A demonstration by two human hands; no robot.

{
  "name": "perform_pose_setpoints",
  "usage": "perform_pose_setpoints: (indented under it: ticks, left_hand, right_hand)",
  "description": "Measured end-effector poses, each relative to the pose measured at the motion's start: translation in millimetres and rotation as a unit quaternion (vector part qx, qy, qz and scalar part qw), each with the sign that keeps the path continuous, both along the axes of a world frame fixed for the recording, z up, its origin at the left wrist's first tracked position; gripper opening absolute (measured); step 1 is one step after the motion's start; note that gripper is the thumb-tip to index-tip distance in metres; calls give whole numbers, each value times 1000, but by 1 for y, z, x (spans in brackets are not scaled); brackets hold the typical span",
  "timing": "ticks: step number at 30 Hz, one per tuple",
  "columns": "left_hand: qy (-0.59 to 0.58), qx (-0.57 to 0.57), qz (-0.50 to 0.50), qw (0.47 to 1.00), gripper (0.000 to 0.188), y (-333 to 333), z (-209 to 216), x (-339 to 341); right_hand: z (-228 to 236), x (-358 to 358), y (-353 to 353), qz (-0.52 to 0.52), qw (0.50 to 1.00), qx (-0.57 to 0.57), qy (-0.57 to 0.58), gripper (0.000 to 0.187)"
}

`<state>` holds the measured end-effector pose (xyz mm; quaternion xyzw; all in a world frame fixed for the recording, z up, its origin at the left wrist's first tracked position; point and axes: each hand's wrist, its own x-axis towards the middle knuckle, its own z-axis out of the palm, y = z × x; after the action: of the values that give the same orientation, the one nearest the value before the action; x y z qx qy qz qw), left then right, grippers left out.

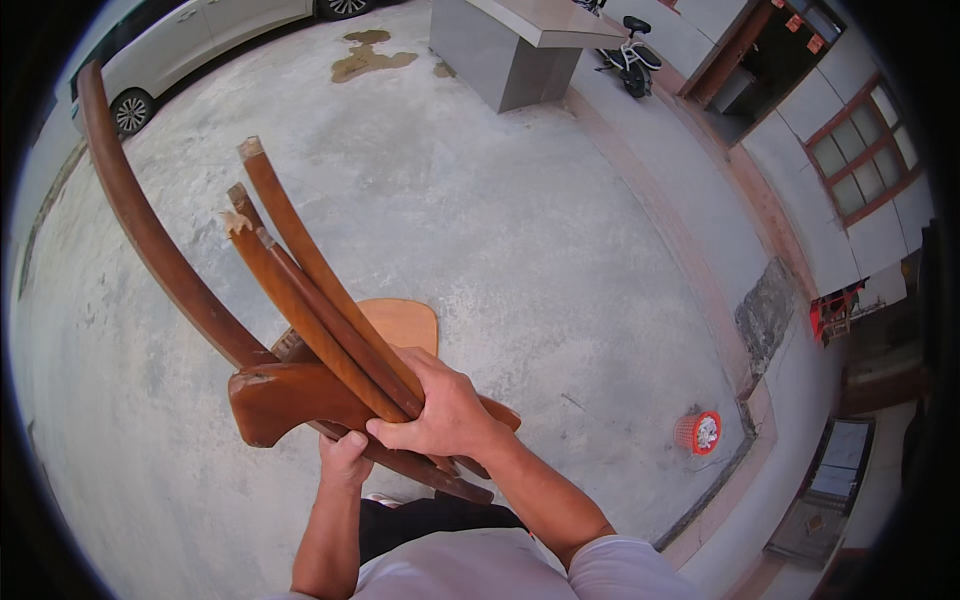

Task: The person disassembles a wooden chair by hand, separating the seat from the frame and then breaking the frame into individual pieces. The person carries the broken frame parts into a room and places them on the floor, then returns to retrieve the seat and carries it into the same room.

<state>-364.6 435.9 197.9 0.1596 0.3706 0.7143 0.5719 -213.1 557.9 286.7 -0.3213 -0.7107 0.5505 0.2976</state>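
Note:
My right hand (440,405) is wrapped round several curved brown wooden chair slats (310,290), with the thumb across them. Their far ends are rough and pale, and one looks splintered. Lower down, my left hand (345,458) grips a dark wooden chair piece (425,473) from below; its fingers are partly hidden. A broad, shaped wooden chair rail (290,398) lies across the bundle, close to both hands. One long curved wooden piece (160,240) reaches to the upper left. Behind the bundle shows a flat, lighter wooden panel with rounded corners (408,322), partly covered.
Grey concrete (540,280) spreads all around. A red basket (698,432) with white contents stands at the right. Farther off are a grey block-like counter (510,60), a small two-wheeler (633,60) and a white car (200,45). A raised step (700,240) runs along the building.

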Motion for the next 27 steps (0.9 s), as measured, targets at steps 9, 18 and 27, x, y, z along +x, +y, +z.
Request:
perform_pose_setpoints:
  ticks: [9,18,27]
  left_hand:
    - [20,76,-136,988,108,135,26,89]
    - [-59,52,-254,964,103,384,12,199]
    - [-116,84,-440,887,92,624,27,360]
  right_hand:
    - [81,93,140,109,966,178,-155,81]
    - [84,205,347,40,946,169,-273,80]
    - [111,381,526,-154,925,81,-337,82]
